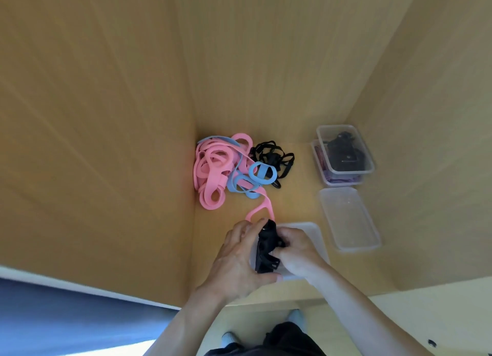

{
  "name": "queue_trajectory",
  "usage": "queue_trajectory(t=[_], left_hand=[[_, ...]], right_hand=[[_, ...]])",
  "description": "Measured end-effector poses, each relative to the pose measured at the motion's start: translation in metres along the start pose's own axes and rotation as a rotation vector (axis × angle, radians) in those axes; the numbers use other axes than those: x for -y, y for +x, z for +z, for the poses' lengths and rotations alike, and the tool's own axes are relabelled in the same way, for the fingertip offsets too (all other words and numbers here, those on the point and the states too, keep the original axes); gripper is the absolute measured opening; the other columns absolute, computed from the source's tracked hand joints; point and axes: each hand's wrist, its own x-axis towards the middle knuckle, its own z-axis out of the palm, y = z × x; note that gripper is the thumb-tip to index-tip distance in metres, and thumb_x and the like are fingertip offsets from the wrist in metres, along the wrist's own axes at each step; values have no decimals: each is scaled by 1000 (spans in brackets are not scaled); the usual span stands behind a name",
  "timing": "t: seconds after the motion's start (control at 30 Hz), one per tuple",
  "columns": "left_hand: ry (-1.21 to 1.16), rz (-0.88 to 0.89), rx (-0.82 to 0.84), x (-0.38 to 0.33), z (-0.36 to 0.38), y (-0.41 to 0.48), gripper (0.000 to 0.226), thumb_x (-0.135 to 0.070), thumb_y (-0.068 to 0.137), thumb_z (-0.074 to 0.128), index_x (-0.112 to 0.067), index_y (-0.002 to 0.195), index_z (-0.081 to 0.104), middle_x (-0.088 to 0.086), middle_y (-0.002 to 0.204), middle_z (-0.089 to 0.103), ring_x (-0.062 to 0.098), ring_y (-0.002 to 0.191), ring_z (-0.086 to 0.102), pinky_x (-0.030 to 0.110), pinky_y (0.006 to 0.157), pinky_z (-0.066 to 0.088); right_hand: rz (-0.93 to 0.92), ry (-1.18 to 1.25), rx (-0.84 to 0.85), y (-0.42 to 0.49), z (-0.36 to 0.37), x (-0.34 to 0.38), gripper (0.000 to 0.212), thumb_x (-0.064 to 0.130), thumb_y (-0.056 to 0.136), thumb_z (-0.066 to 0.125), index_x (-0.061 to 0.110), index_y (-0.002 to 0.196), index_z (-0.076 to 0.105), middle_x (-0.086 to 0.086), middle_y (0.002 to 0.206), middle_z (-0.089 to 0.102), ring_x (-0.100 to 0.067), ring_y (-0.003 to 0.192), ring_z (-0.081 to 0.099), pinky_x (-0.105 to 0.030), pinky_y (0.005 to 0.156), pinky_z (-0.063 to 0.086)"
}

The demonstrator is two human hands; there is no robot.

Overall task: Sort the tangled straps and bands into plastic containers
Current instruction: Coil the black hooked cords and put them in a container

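Observation:
A bundle of black straps (266,246) is held between both hands over a clear plastic container (314,236) at the shelf's front. My left hand (239,259) grips the bundle from the left, and my right hand (295,249) pinches it from the right. A pink band (259,209) trails from the hands back to a tangled pile of pink bands (213,174) and blue bands (259,173) in the far left corner. Another tangle of black straps (274,156) lies beside that pile.
An empty clear container (348,217) sits at the right. Behind it, a container with black straps (344,150) is stacked on one holding purple bands (322,169). Wooden walls close in the shelf on the left, back and right.

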Motion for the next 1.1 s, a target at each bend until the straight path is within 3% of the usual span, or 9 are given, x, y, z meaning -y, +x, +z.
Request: queue_trajectory(t=[0.1, 0.27, 0.43, 0.5, 0.6, 0.77, 0.83, 0.97, 1.1], left_hand=[[22, 15, 1, 1, 0, 1, 110, -69, 57, 78, -66, 146, 13, -33, 137, 17, -2, 133, 25, 30, 106, 43], [108, 28, 7, 2, -1, 3, 106, -74, 60, 73, -56, 148, 16, -29, 138, 19, -2, 132, 24, 27, 106, 42], [204, 51, -29, -1, -3, 5, 99, -78, 64, 65, -46, 149, 26, -26, 135, 22, -2, 132, 25, 20, 103, 36], [212, 60, -31, -1, -4, 3, 96, -79, 64, 64, -45, 147, 29, -27, 135, 23, -3, 130, 27, 17, 98, 35], [206, 68, -39, -3, -4, 2, 93, -79, 63, 64, -44, 144, 32, -29, 135, 23, -5, 126, 32, 16, 94, 36], [139, 45, -54, -7, -7, 2, 86, -72, 57, 74, -42, 128, 38, -31, 130, 34, -5, 118, 46, 19, 91, 46], [106, 39, -49, -8, -8, 1, 86, -69, 55, 77, -44, 128, 38, -33, 129, 36, -6, 117, 47, 21, 90, 48], [139, 66, -19, -9, -6, -2, 86, -75, 57, 73, -51, 128, 32, -46, 136, 15, -14, 119, 36, 10, 94, 34], [186, 61, 3, -7, -7, -2, 88, -80, 59, 69, -47, 132, 33, -38, 139, 16, -8, 119, 37, 16, 98, 35]], right_hand=[[29, -10, 25, 2, -3, 0, 34, -1, 85, 66, 33, 90, 70, 16, 87, 75, -4, 92, 69, -20, 79, 52], [5, 35, 90, 0, -7, -2, 31, -9, 82, 68, 13, 103, 73, -1, 99, 78, -19, 102, 71, -38, 95, 55], [4, 32, 167, 0, -18, 1, 15, 14, 91, 65, 19, 102, 74, -1, 99, 78, -18, 101, 72, -37, 94, 55], [-3, 81, 189, -4, -18, 6, 12, 29, 96, 66, 30, 101, 77, 10, 98, 78, -9, 98, 72, -26, 87, 54], [-34, -19, 113, -6, -12, 9, 24, 34, 96, 67, 42, 75, 74, 24, 73, 71, 4, 75, 65, -10, 66, 44], [-60, -161, 64, 2, -4, 8, 21, 33, 90, 74, 29, 70, 67, 20, 62, 64, 1, 66, 61, -17, 62, 42], [-40, -132, 71, 4, -4, 13, 16, 29, 87, 78, 26, 74, 69, 14, 68, 68, -2, 63, 65, -19, 59, 48], [60, -26, 157, 5, -11, 18, 7, 27, 86, 81, 23, 85, 75, 4, 80, 75, -9, 63, 67, -23, 60, 55], [83, -10, 142, 6, -9, 13, 13, 28, 85, 82, 16, 87, 77, 5, 78, 76, -4, 59, 66, -21, 61, 55]])
